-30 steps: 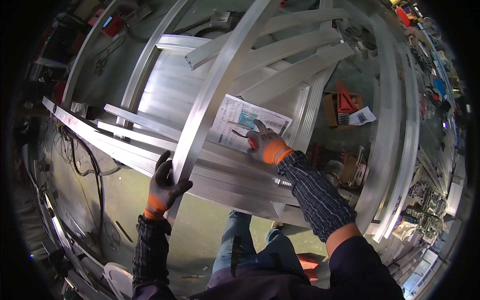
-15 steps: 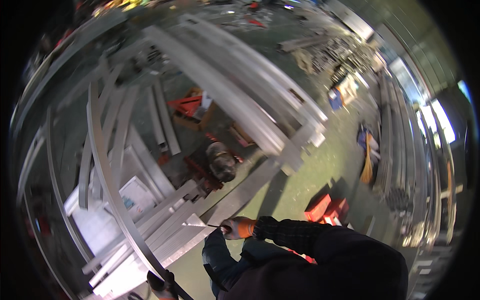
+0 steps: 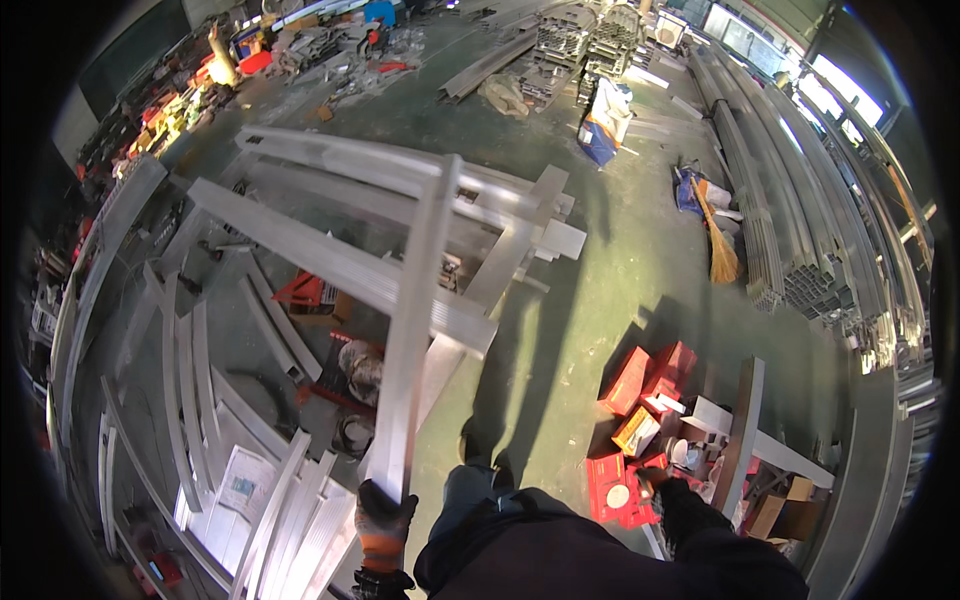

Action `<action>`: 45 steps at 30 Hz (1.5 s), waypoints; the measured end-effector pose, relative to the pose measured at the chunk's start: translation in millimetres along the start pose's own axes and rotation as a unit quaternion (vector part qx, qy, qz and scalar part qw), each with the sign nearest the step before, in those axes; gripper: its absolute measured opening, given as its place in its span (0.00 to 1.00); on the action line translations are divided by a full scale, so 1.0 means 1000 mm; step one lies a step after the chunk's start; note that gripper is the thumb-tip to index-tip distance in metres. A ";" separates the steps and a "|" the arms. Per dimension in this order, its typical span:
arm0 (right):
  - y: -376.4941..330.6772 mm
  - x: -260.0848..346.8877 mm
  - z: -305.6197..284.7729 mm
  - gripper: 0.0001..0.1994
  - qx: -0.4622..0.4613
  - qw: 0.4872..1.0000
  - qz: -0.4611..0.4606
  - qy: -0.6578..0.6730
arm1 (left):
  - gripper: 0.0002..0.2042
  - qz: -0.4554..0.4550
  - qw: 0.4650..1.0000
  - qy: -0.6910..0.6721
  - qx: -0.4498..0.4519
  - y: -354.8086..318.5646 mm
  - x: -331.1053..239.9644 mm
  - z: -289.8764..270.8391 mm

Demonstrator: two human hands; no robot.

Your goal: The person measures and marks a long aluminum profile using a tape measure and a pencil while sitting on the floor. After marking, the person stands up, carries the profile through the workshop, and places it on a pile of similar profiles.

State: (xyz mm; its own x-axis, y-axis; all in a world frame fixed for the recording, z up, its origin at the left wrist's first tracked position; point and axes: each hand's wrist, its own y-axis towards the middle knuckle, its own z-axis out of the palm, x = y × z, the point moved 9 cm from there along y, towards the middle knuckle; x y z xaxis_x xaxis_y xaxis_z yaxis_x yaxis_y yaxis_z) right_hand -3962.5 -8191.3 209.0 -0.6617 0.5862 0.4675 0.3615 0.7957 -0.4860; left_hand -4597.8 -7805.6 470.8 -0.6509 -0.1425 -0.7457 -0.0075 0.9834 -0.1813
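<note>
My left hand, in a grey glove with an orange cuff, is shut around the lower end of a long aluminium bar. The bar runs away from me over a frame of aluminium bars lying on supports. My right hand, also in an orange-cuffed glove, reaches down at my right side among red cardboard boxes. That hand is small in the picture and its fingers do not show clearly. My legs and shoes stand on the green floor between the frame and the boxes.
Paper sheets lie on flat bars at lower left. More red boxes and a grey beam sit to my right. A broom, a blue bag and long stacked profiles lie farther back.
My head has turned from the bars and paper toward the floor. My left hand now grips one long bar. My right hand has left the bars and dropped to the red boxes.
</note>
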 end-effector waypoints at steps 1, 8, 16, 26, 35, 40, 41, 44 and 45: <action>-0.013 -0.039 -0.001 0.18 0.025 0.981 0.142 0.128 | 0.36 0.088 0.994 0.053 -0.043 0.008 -0.033 0.016; -0.032 0.010 -0.048 0.14 -0.004 0.942 0.173 0.287 | 0.41 0.176 0.976 0.125 0.039 0.095 -0.189 0.160; 0.035 0.022 -0.128 0.13 -0.142 0.931 0.111 0.318 | 0.38 0.238 0.951 0.159 0.119 0.222 -0.417 0.337; 0.202 -0.211 -0.308 0.10 -0.085 0.996 0.012 0.000 | 0.40 0.211 0.956 0.171 0.115 0.288 -0.650 0.582; 0.627 -0.061 -0.853 0.25 -0.118 0.808 0.088 0.571 | 0.39 0.207 0.953 0.183 0.121 0.355 -0.847 0.749; 0.834 -0.046 -1.027 0.26 -0.126 0.788 0.047 0.601 | 0.41 0.281 0.936 0.149 0.149 0.444 -0.944 0.882; 0.867 -0.055 -1.052 0.26 -0.118 0.787 0.068 0.601 | 0.40 0.307 0.930 0.134 0.152 0.462 -0.974 0.899; 0.953 -0.070 -1.115 0.25 -0.058 0.788 0.077 0.608 | 0.38 0.335 0.924 0.101 0.156 0.527 -1.056 0.936; 0.980 -0.062 -1.129 0.25 -0.030 0.783 0.077 0.616 | 0.37 0.332 0.924 0.109 0.157 0.546 -1.078 0.945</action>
State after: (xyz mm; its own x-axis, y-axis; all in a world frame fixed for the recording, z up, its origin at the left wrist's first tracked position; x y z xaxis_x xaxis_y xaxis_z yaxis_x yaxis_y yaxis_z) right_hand -2825.6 -7275.4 537.5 0.5151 0.3480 0.7833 0.4303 0.6854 -0.5874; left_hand -3183.1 -7221.5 569.7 -0.5705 0.5400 -0.6188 0.6462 0.7602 0.0676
